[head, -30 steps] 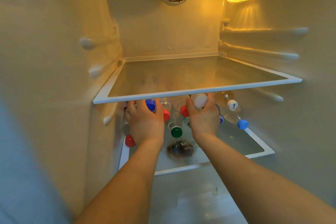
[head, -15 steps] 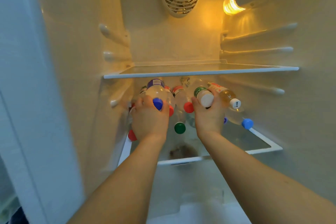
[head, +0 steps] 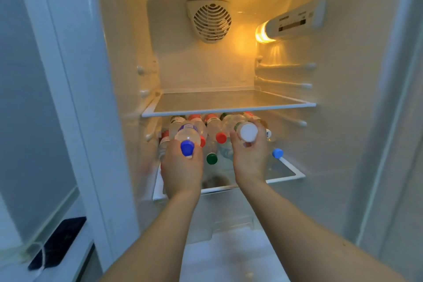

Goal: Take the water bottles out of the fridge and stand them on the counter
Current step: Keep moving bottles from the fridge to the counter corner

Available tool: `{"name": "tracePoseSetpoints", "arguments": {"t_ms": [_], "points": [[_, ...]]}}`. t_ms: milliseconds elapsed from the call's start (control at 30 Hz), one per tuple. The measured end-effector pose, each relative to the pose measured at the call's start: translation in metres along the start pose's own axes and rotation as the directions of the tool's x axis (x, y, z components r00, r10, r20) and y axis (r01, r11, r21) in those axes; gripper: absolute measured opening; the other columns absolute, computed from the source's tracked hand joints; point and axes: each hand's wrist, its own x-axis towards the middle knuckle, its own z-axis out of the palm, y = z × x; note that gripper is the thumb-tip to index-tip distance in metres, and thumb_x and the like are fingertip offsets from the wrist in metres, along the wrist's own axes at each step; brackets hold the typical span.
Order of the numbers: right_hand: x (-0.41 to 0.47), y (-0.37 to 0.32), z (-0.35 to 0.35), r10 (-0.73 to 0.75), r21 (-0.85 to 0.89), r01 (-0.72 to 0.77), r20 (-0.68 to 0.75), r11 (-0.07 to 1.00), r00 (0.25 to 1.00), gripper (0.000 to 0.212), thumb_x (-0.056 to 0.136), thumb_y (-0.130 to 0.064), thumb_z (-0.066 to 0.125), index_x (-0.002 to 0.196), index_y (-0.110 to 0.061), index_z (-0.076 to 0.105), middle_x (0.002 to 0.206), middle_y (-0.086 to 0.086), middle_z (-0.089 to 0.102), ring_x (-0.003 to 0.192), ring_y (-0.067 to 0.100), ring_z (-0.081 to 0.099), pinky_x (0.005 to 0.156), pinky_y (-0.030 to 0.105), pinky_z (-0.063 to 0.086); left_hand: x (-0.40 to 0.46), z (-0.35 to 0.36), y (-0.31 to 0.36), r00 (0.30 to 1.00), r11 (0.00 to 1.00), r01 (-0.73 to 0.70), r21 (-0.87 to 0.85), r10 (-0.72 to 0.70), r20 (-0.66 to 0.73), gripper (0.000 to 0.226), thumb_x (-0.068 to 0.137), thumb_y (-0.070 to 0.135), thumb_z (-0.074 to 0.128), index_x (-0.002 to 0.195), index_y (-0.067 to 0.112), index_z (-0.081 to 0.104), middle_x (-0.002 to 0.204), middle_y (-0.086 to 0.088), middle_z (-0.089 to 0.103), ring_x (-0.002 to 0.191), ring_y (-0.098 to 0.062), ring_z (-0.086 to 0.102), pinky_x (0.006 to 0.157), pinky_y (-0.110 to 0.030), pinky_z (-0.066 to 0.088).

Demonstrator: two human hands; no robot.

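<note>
Both my hands are inside the open fridge, under the upper glass shelf (head: 229, 107). My left hand (head: 182, 168) grips a clear bottle with a blue cap (head: 187, 137), cap pointing toward me. My right hand (head: 250, 159) grips a clear bottle with a white cap (head: 246, 131), also cap first. Behind them several bottles lie stacked on their sides on the lower glass shelf (head: 287, 173): a red-capped one (head: 216, 129), a green-capped one (head: 211, 155) and a light-blue-capped one (head: 277, 153). The bottles at the far left are partly hidden by my left hand.
The upper shelf holds nothing. A round fan grille (head: 211, 22) sits on the back wall and a lit lamp housing (head: 288, 23) on the right wall. The fridge's left frame (head: 75, 98) stands close beside my left arm. A dark object (head: 58, 242) lies at the lower left.
Both hands have drawn back toward me, each pulling its bottle out from the stack under the upper shelf. The view has pulled back, showing more of the fridge frame.
</note>
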Motion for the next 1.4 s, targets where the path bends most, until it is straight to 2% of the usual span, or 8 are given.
{"name": "tracePoseSetpoints", "arguments": {"t_ms": [167, 300, 400, 600, 767, 967, 1167, 1400], "points": [[-0.012, -0.062, -0.027, 0.042, -0.102, -0.035, 0.062, 0.994, 0.997, 0.033, 0.083, -0.033, 0.070, 0.113, -0.027, 0.057, 0.101, -0.015, 0.065, 0.100, 0.010, 0.059, 0.089, 0.030, 0.049, -0.005, -0.054, 0.046, 0.997, 0.998, 0.048, -0.042, -0.046, 0.055, 0.039, 0.086, 0.040, 0.057, 0.124, 0.032, 0.055, 0.100, 0.012, 0.061, 0.084, -0.019, 0.053, 0.072, -0.026, 0.042], [-0.030, -0.118, -0.055, 0.137, -0.130, -0.126, 0.075, 0.983, 0.988, 0.030, 0.082, -0.032, 0.071, 0.108, -0.022, 0.063, 0.096, -0.011, 0.067, 0.094, 0.011, 0.061, 0.082, 0.028, 0.046, -0.028, -0.117, 0.085, 0.988, 0.997, 0.051, 0.065, -0.060, 0.145, 0.009, 0.084, 0.039, 0.056, 0.085, 0.030, 0.056, 0.075, 0.006, 0.058, 0.071, -0.019, 0.052, 0.055, -0.025, 0.038], [-0.063, -0.141, -0.074, 0.207, -0.150, -0.197, 0.052, 0.969, 0.977, 0.020, 0.083, -0.032, 0.070, 0.100, -0.025, 0.063, 0.097, -0.008, 0.068, 0.091, 0.012, 0.061, 0.082, 0.032, 0.048, -0.062, -0.165, 0.099, 0.981, 0.985, 0.055, 0.162, -0.084, 0.176, 0.026, 0.086, 0.038, 0.056, 0.069, 0.021, 0.047, 0.065, 0.002, 0.051, 0.061, -0.013, 0.047, 0.050, -0.025, 0.030], [-0.164, -0.169, -0.117, 0.320, -0.170, -0.291, 0.176, 0.941, 0.931, 0.016, 0.082, -0.031, 0.072, 0.093, -0.022, 0.064, 0.086, -0.009, 0.065, 0.081, 0.011, 0.060, 0.069, 0.028, 0.043, -0.149, -0.262, 0.090, 0.976, 0.954, 0.159, 0.255, -0.191, 0.103, 0.034, 0.081, 0.036, 0.059, 0.063, 0.015, 0.040, 0.055, 0.003, 0.041, 0.050, -0.012, 0.038, 0.045, -0.026, 0.029], [-0.247, -0.188, -0.139, 0.384, -0.146, -0.355, 0.378, 0.923, 0.842, 0.020, 0.080, -0.027, 0.074, 0.097, -0.020, 0.066, 0.088, -0.011, 0.066, 0.076, 0.003, 0.057, 0.067, 0.020, 0.042, -0.223, -0.344, 0.080, 0.938, 0.881, 0.348, 0.321, -0.330, -0.108, 0.039, 0.078, 0.033, 0.064, 0.061, 0.014, 0.034, 0.053, 0.004, 0.033, 0.050, -0.016, 0.030, 0.047, -0.026, 0.026], [-0.366, -0.228, -0.139, 0.374, -0.134, -0.391, 0.669, 0.911, 0.642, 0.017, 0.080, -0.029, 0.075, 0.094, -0.023, 0.066, 0.085, -0.015, 0.065, 0.074, -0.005, 0.057, 0.072, 0.018, 0.046, -0.318, -0.461, 0.075, 0.854, 0.745, 0.518, 0.421, -0.423, -0.303, 0.040, 0.075, 0.034, 0.064, 0.061, 0.013, 0.033, 0.054, 0.003, 0.031, 0.053, -0.017, 0.027, 0.049, -0.027, 0.027], [-0.488, -0.281, -0.148, 0.288, -0.135, -0.387, 0.884, 0.912, 0.369, 0.016, 0.081, -0.027, 0.075, 0.092, -0.026, 0.064, 0.082, -0.016, 0.065, 0.072, -0.009, 0.058, 0.069, 0.016, 0.043, -0.420, -0.574, 0.101, 0.717, 0.592, 0.683, 0.428, -0.432, -0.547, 0.032, 0.075, 0.034, 0.063, 0.063, 0.011, 0.044, 0.054, 0.000, 0.039, 0.051, -0.014, 0.032, 0.048, -0.025, 0.029], [-0.631, -0.365, -0.206, 0.083, -0.086, -0.325, 0.996, 0.942, -0.023, 0.023, 0.079, -0.031, 0.076, 0.098, -0.024, 0.063, 0.087, -0.015, 0.065, 0.079, -0.008, 0.058, 0.062, 0.004, 0.040, -0.564, -0.680, 0.148, 0.421, 0.422, 0.874, 0.242, -0.404, -0.812, 0.037, 0.074, 0.037, 0.064, 0.068, 0.005, 0.045, 0.056, 0.001, 0.039, 0.055, -0.017, 0.033, 0.052, -0.029, 0.033]]}}
